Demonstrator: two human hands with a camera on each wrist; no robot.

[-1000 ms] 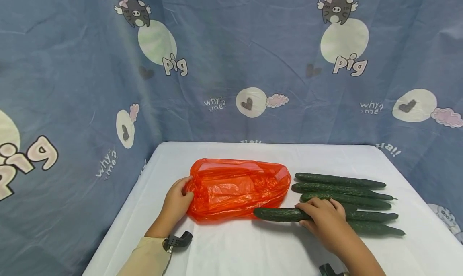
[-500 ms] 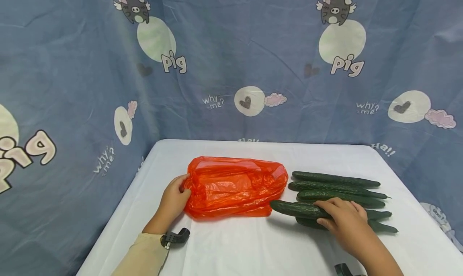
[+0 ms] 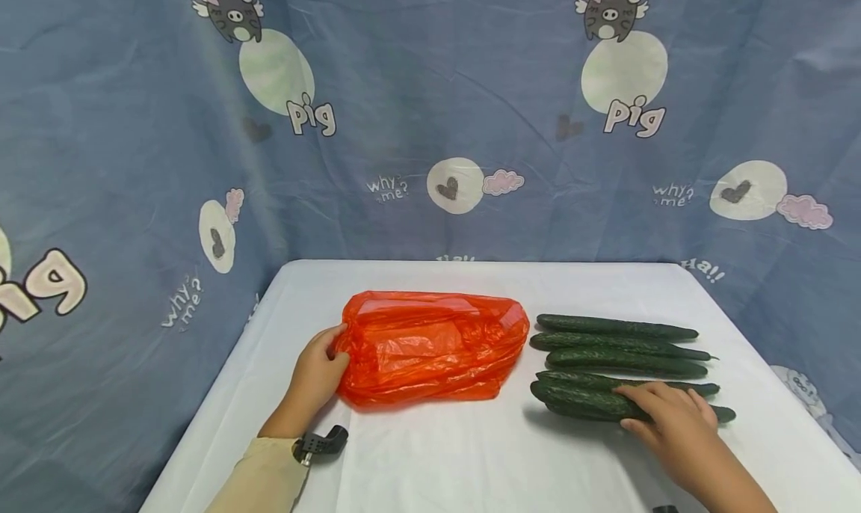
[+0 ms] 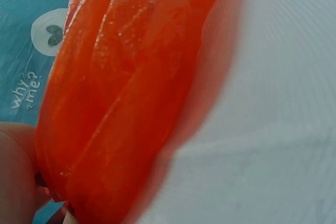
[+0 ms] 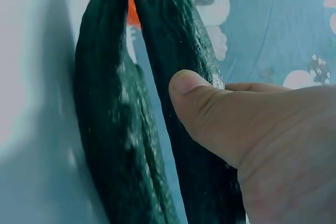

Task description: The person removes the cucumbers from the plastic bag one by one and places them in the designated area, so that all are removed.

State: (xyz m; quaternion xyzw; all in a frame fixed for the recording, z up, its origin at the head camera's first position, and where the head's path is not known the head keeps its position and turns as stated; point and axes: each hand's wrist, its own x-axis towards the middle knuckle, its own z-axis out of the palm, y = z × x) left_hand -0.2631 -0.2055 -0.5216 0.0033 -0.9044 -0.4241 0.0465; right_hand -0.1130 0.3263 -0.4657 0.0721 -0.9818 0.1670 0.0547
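Observation:
A red plastic bag (image 3: 430, 348) lies on the white table, and my left hand (image 3: 315, 375) pinches its left end between thumb and fingers. In the left wrist view the bag (image 4: 126, 93) fills the middle, with only part of the hand (image 4: 16, 166) showing. My right hand (image 3: 676, 427) grips a dark green cucumber (image 3: 585, 399) over the front of the cucumber row. Seen from the right wrist, the thumb presses along the held cucumber (image 5: 170, 45), just apart from another cucumber (image 5: 107, 108). The far side of my right hand's grip is hidden.
Right of the bag, more cucumbers lie side by side, among them the rearmost one (image 3: 615, 327) and a middle one (image 3: 625, 361). A white cloth covers the table (image 3: 430, 461). Behind it hangs a blue printed curtain (image 3: 377, 94).
My right hand has carried the cucumber rightward, away from the bag's front right corner, to over the front cucumbers. My left hand keeps its pinch on the bag. The head view has shifted slightly.

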